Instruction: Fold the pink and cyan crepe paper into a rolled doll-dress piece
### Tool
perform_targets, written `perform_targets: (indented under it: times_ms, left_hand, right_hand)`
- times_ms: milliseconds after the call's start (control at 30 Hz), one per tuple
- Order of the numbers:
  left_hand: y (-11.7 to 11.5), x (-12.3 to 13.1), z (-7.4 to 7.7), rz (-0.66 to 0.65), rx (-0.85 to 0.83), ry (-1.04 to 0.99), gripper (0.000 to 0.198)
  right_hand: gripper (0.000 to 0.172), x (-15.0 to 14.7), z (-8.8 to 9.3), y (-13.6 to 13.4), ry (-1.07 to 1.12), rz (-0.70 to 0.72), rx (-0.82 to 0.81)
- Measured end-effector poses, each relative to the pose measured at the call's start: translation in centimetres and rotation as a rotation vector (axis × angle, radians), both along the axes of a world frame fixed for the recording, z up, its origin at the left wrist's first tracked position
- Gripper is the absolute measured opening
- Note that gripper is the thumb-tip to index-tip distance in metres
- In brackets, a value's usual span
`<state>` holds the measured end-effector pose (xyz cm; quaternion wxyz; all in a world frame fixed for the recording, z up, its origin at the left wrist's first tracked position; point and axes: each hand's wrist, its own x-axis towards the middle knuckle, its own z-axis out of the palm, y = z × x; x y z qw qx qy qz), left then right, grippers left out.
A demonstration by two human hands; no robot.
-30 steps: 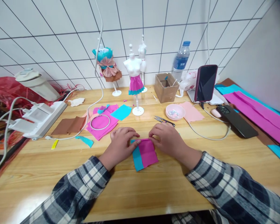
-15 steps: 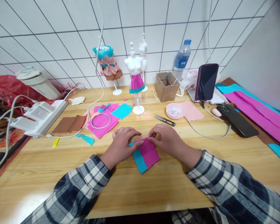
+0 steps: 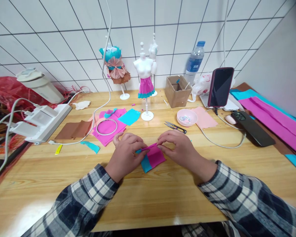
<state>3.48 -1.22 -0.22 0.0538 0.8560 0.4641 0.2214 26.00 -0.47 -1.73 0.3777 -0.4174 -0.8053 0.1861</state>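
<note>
A small piece of magenta crepe paper (image 3: 158, 157) with a blue band along its left side is between my hands, just above the table. My left hand (image 3: 128, 153) pinches its upper left edge between thumb and fingers. At the upper right corner, the thumb and index finger of my right hand (image 3: 176, 144) grip the same edge, which looks narrowly folded. Beyond the hands stands a white mini dress form (image 3: 143, 67) wearing a magenta skirt (image 3: 146, 86) with a blue hem. Thread snips (image 3: 175, 127) lie past my right hand.
A metal ring (image 3: 107, 127) rests on magenta paper at left, near brown paper (image 3: 74, 130) and a power strip (image 3: 41, 123). At right are a pink bowl (image 3: 186, 117) of small beads, a cardboard box (image 3: 178, 92), a propped phone (image 3: 221, 87) and a black phone (image 3: 253, 128).
The crepe paper's lower edge has risen towards the hands, and less of its face shows. My left fingers have curled further over the top edge. The view has shifted slightly.
</note>
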Motion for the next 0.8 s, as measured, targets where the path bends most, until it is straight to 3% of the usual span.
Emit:
perform_targets:
  times_ms: [133,300,433,567,633,733,800]
  left_hand:
    - [-0.2,-0.2,0.4,-0.011,0.072,0.036,0.009]
    - [-0.7,-0.2,0.9,-0.024,0.171,0.056,0.008]
    - [-0.8,-0.2,1.4,-0.039,0.212,0.014,0.023]
    - [-0.5,-0.5,1.4,-0.011,0.347,-0.043,0.007]
    - [-0.2,-0.6,1.3,-0.007,0.399,-0.047,0.01]
    - [0.3,-0.6,1.3,-0.019,0.518,-0.049,0.016]
    - [0.6,-0.4,1.2,-0.029,0.602,-0.031,0.015]
  right_hand:
    - [0.032,0.0,0.0,-0.1,-0.018,-0.007,-0.006]
    - [0.006,0.0,0.0,-0.1,-0.039,-0.024,0.026]
    - [0.005,0.1,0.4,-0.4,-0.009,-0.079,0.156]
    - [0.005,0.1,0.7,-0.6,-0.025,-0.135,0.331]
    - [0.005,0.1,0.8,-0.7,-0.043,-0.174,0.387]
    - [0.022,-0.1,0.8,-0.6,-0.079,-0.22,0.422]
    - [0.02,-0.2,0.7,-0.4,-0.1,-0.225,0.44]
